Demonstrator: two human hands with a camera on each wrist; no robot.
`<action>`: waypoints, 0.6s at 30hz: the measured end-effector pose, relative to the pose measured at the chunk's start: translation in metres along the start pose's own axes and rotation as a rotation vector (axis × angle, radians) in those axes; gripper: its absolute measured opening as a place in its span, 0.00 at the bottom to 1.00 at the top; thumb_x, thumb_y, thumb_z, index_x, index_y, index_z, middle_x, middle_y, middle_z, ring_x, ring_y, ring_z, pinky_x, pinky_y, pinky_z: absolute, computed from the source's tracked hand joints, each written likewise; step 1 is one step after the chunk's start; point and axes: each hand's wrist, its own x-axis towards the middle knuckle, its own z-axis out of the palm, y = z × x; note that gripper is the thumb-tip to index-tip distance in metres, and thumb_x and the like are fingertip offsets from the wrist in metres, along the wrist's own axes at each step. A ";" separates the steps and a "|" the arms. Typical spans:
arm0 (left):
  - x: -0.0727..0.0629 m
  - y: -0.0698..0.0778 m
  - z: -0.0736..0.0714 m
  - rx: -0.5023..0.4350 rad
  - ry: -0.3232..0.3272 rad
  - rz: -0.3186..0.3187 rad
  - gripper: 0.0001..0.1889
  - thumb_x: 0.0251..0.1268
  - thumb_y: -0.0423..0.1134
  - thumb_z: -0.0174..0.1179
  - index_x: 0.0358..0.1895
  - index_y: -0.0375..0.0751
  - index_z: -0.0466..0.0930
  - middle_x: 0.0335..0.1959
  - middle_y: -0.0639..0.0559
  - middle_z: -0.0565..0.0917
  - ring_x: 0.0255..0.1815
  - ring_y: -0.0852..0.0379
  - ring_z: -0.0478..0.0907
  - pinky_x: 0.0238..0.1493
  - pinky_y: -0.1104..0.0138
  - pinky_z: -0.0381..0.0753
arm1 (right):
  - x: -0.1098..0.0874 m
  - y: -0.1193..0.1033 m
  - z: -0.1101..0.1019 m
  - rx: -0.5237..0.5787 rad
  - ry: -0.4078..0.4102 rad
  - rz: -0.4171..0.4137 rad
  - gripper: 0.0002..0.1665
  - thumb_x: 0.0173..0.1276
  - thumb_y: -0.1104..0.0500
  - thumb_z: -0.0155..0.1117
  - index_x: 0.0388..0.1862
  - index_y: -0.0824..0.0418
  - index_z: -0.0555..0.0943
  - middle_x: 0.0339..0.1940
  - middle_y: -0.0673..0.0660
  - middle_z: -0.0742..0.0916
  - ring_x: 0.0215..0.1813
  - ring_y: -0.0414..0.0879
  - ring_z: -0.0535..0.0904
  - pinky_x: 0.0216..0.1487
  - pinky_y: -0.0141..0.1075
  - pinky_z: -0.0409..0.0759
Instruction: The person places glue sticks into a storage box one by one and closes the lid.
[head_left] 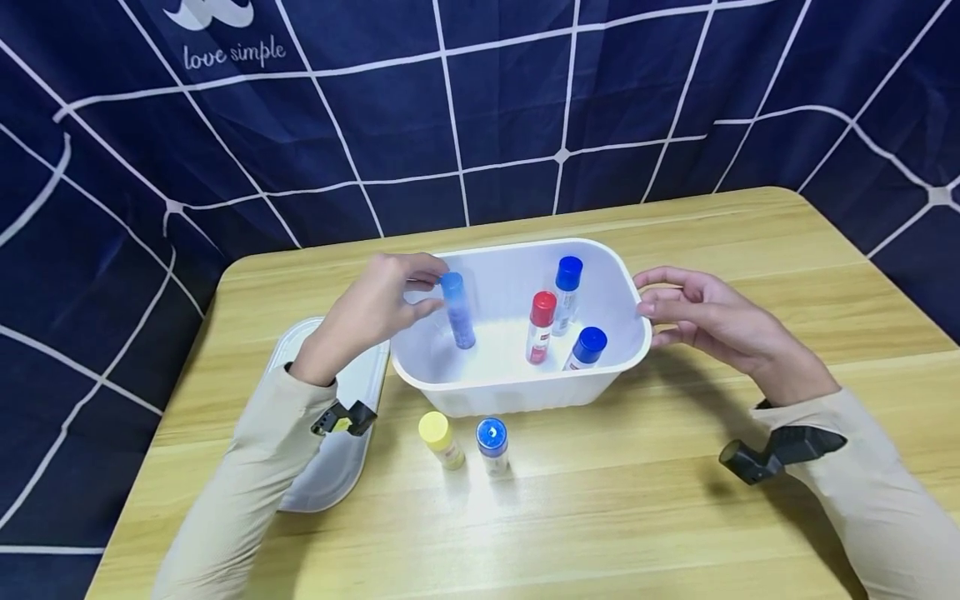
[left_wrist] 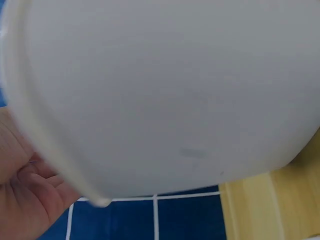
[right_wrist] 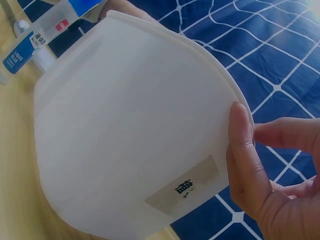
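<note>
A white plastic bin (head_left: 517, 400) stands on the table. My right hand (head_left: 705, 321) pinches its right rim, thumb outside and fingers over the edge; the right wrist view shows this grip (right_wrist: 245, 130). My left hand (head_left: 382, 296) is over the bin's left rim, fingers and thumb apart. Just beside its fingertips, a blurred blue-capped glue bottle (head_left: 458, 312) leans inside the bin. Farther right in the bin are a red-capped glue bottle (head_left: 540, 327) and blue-capped ones (head_left: 567, 296) (head_left: 587, 346). The bin wall (left_wrist: 165, 100) fills most of the left wrist view.
In front of the bin, a yellow-capped glue bottle (head_left: 442, 440) and a blue-capped one (head_left: 493, 446) stand on the wooden table (head_left: 600, 517). A white lid (head_left: 330, 467) lies at the left, partly under my left forearm. Dark blue checked cloth (head_left: 510, 100) hangs behind.
</note>
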 end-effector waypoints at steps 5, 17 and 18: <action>-0.013 0.002 -0.010 -0.003 0.052 0.007 0.13 0.57 0.24 0.65 0.46 0.26 0.81 0.46 0.37 0.84 0.45 0.46 0.83 0.48 0.63 0.85 | 0.000 0.000 -0.001 0.003 -0.002 0.007 0.17 0.72 0.75 0.45 0.55 0.65 0.73 0.40 0.56 0.86 0.37 0.45 0.84 0.38 0.36 0.87; -0.052 0.001 -0.027 -0.162 0.166 0.055 0.08 0.57 0.27 0.67 0.41 0.33 0.85 0.37 0.48 0.87 0.38 0.57 0.85 0.44 0.72 0.84 | 0.000 0.001 -0.001 0.010 0.009 0.009 0.17 0.72 0.75 0.45 0.55 0.65 0.74 0.40 0.56 0.86 0.37 0.45 0.84 0.38 0.36 0.87; -0.055 0.001 -0.027 -0.165 0.171 0.061 0.08 0.57 0.27 0.67 0.40 0.34 0.85 0.37 0.48 0.87 0.37 0.57 0.85 0.44 0.72 0.84 | 0.000 0.001 -0.001 0.012 0.009 0.010 0.17 0.72 0.75 0.45 0.55 0.65 0.74 0.40 0.56 0.86 0.37 0.45 0.84 0.38 0.36 0.87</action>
